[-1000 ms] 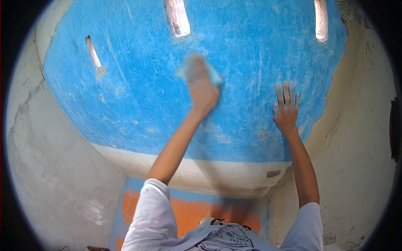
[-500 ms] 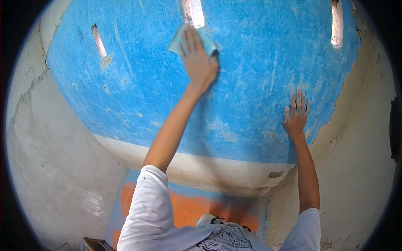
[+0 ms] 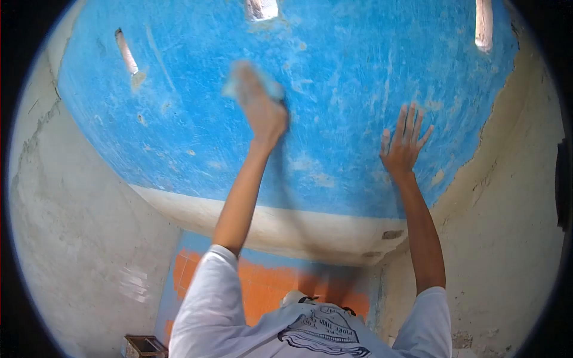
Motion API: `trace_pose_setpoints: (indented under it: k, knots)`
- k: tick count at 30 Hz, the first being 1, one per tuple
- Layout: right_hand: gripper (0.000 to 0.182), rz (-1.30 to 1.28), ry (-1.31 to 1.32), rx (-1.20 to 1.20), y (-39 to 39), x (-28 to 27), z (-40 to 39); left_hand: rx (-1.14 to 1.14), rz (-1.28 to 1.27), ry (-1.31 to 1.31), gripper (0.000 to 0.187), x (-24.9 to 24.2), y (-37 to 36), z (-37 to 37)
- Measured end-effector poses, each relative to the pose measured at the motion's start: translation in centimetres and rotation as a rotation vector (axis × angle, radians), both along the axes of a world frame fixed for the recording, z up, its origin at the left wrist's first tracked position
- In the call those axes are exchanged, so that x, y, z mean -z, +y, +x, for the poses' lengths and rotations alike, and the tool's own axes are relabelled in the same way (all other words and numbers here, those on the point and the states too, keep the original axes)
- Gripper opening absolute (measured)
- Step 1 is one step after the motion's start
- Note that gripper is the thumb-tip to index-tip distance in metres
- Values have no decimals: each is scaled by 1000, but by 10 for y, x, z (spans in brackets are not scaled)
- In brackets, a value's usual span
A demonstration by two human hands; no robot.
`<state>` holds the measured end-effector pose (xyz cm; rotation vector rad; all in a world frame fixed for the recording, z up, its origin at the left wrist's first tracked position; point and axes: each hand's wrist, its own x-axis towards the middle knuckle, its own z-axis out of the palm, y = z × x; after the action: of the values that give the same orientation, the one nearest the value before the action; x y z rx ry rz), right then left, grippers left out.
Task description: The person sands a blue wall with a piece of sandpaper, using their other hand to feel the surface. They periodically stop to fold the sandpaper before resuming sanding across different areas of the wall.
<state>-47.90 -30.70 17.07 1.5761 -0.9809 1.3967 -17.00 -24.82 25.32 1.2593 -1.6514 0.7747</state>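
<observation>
A blue-painted wall (image 3: 340, 113), scuffed and scratched with pale patches, fills the middle of the head view. High on it, my left hand (image 3: 261, 112), blurred by motion, presses a thin pale blue-green sheet (image 3: 274, 90) against the paint. Only the sheet's edges show on either side of the fingers; the rest is hidden beneath them. Lower and to the right, my right hand (image 3: 402, 146) lies flat on the same wall, fingers spread and nothing in it.
Narrow slots pierce the wall at left (image 3: 126, 52), top centre (image 3: 262, 8) and right (image 3: 484, 27). Below runs a cream band (image 3: 286, 225), then a floor painted orange (image 3: 262, 285). Bare grey walls (image 3: 77, 197) flank both sides. A small dark-framed box (image 3: 145, 346) stands bottom left.
My left hand has swept down and slightly left over the wall with the sheet, away from the top centre slot. My right hand appears a little further left and up, fingers more spread.
</observation>
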Motion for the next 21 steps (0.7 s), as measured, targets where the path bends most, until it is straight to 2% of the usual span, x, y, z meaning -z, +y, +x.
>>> trace_pose_setpoints:
  k: [3,4,7,8,11,12,15,16,20,21]
  knots:
    - [63,6,0,6,-1,1,-1,-79,-131,291,85,36,-9,-19]
    - [63,10,7,5,-1,1,-2,-60,245,-118,83,59,5,-15]
    - [63,-2,57,-14,-4,5,-8,26,449,-291,83,68,8,23]
    - [63,-8,70,-16,-5,8,-10,-68,126,-29,83,71,4,32]
    - [62,-1,71,0,-1,6,-11,-140,-219,660,83,92,-18,11]
    - [62,3,66,-9,0,7,-9,-136,-26,290,78,120,-2,0]
    - [61,0,72,-27,-2,6,-11,304,757,-331,74,111,35,-6]
    - [61,4,80,-25,-2,7,-13,-15,476,-221,77,115,25,5]
    - [60,1,78,-18,-3,11,-17,-80,-450,882,62,125,-37,4]
    - [60,5,74,-12,-4,11,-16,4,-91,423,63,130,-19,3]
